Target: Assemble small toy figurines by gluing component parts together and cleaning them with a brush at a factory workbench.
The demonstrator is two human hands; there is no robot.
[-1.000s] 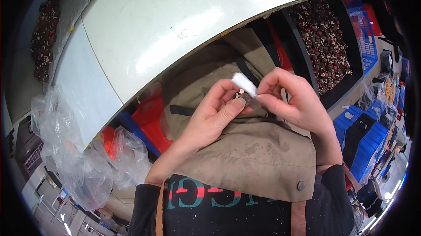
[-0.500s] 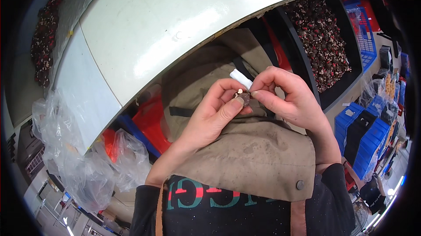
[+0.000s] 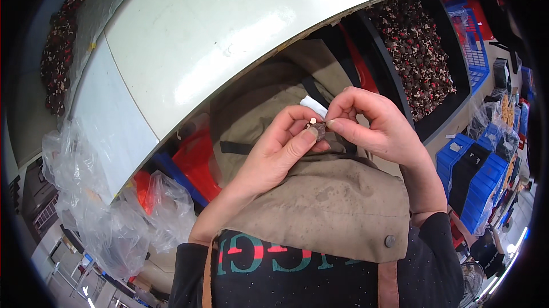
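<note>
Left hand (image 3: 274,150) pinches a small dark part (image 3: 318,130) at thumb and fingertips over the apron (image 3: 331,205); right hand (image 3: 374,125) closes on its end, beside a white slip (image 3: 313,105). Such slight grips could let it drop into the lap.

A small dark brown part (image 3: 318,130) with a pale tip, pinched between the hands, a white strip (image 3: 314,106) just above; a khaki apron (image 3: 331,205) below; dark red-speckled pieces (image 3: 420,56) beyond the right hand (image 3: 377,130).

Small dark part (image 3: 318,130) pinched between both hands.
</note>
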